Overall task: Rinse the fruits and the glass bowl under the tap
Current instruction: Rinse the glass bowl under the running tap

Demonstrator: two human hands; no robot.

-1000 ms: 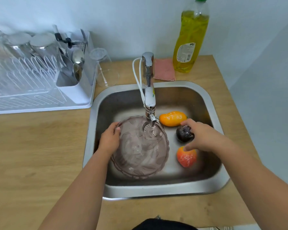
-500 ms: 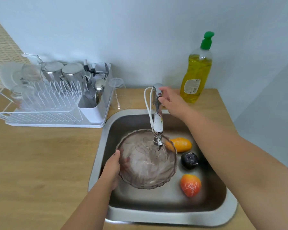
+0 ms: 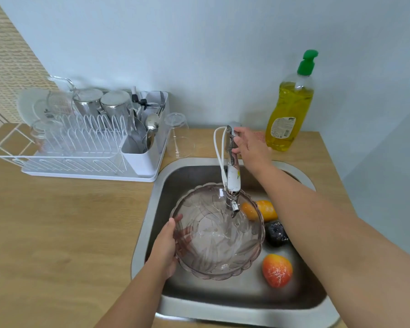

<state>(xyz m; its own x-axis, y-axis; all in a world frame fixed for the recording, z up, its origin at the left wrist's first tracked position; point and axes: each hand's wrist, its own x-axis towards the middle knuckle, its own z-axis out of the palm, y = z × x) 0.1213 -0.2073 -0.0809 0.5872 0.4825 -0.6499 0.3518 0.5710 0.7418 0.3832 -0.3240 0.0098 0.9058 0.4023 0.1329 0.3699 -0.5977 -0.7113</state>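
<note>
Wooden counter (image 3: 57, 233), steel sink (image 3: 149, 209): tinted scalloped glass bowl (image 3: 213, 245) tilted under tap (image 3: 232, 166), water running in. Left hand (image 3: 165, 247) grips its left rim; right hand (image 3: 249, 145) grasps tap top. Three fruits (image 3: 277, 269) right of bowl.

bowl (image 3: 217, 235) in sink (image 3: 246, 308) under tap (image 3: 232, 176) | three fruits (image 3: 277, 270) right of bowl | rack (image 3: 81, 147) left of sink

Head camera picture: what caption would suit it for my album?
Left hand holds glass bowl under running tap; right hand on its handle.
</note>
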